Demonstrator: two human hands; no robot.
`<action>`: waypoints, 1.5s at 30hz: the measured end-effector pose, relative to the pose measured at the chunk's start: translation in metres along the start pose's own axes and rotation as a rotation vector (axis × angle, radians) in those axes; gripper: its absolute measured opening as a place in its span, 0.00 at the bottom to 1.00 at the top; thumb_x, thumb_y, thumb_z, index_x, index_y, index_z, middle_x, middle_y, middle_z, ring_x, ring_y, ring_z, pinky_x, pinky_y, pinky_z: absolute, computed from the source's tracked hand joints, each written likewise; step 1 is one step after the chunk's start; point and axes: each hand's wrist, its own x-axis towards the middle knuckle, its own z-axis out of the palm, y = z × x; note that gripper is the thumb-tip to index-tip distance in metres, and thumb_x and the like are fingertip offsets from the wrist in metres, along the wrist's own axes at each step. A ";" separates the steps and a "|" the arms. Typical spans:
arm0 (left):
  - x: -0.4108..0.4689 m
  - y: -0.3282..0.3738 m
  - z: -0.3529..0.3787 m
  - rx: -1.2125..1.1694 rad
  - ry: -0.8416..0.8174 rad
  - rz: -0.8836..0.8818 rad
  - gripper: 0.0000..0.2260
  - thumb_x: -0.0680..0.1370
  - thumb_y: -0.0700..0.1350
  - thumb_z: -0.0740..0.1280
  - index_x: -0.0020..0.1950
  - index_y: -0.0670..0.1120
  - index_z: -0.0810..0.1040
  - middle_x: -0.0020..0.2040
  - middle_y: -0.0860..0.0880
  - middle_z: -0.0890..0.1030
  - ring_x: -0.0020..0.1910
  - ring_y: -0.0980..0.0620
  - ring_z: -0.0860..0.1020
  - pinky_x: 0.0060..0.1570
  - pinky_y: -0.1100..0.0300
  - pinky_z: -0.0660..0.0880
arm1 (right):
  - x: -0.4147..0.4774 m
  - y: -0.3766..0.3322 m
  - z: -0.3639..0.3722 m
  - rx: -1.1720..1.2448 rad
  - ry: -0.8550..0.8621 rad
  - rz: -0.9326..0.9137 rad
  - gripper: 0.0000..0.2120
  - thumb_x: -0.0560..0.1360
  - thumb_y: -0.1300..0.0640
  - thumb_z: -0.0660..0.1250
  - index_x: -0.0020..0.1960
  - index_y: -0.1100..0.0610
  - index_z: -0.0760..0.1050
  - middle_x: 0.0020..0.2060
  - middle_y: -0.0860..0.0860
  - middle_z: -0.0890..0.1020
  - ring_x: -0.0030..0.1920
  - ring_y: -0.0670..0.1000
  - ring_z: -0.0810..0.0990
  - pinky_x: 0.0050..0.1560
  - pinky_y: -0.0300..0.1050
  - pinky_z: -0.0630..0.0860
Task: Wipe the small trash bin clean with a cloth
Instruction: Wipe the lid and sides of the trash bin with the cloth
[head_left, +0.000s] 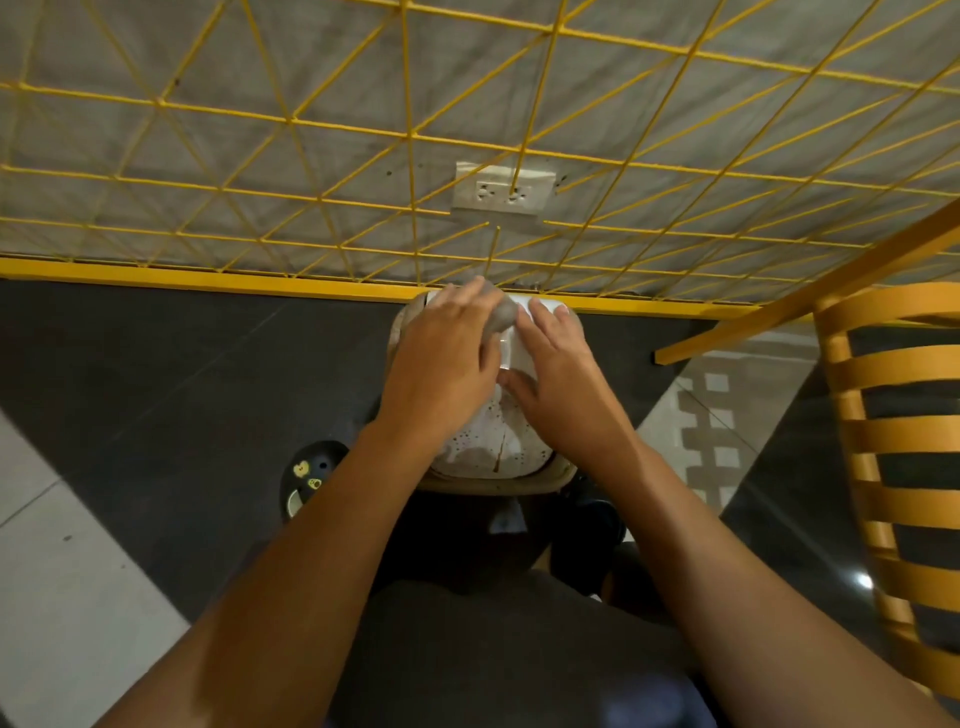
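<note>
The bin (493, 486) sits on the floor (182, 364) by the wall (218, 135). The left hand (447, 353) grips the cloth (501, 314) on its lid; the right hand (561, 379) lies flat (holding it steady). Rub the spots (483, 431) hard.

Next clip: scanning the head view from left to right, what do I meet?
Black clog with yellow charms → left hand → crumpled grey cloth → right hand → orange slatted wooden chair. The white speckled trash bin under both hands is left out.
</note>
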 end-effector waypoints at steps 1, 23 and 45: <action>0.002 0.000 0.003 0.022 -0.015 0.016 0.18 0.78 0.45 0.58 0.69 0.47 0.68 0.71 0.48 0.67 0.70 0.49 0.64 0.70 0.50 0.59 | 0.000 -0.001 0.000 0.015 0.008 0.001 0.29 0.77 0.52 0.63 0.73 0.60 0.57 0.74 0.56 0.58 0.75 0.59 0.49 0.74 0.50 0.48; 0.028 -0.029 -0.001 -0.138 0.100 -0.217 0.16 0.78 0.44 0.60 0.65 0.44 0.73 0.65 0.44 0.74 0.64 0.45 0.70 0.64 0.57 0.64 | -0.001 -0.001 0.005 -0.021 0.033 0.002 0.31 0.77 0.49 0.62 0.75 0.57 0.54 0.75 0.52 0.55 0.76 0.56 0.47 0.73 0.50 0.51; -0.049 -0.005 0.000 -0.409 0.357 -0.492 0.17 0.75 0.38 0.67 0.63 0.43 0.75 0.64 0.45 0.75 0.62 0.51 0.73 0.57 0.77 0.59 | -0.002 -0.001 0.004 0.035 0.030 0.019 0.31 0.76 0.50 0.63 0.74 0.57 0.54 0.75 0.53 0.56 0.76 0.56 0.47 0.73 0.50 0.51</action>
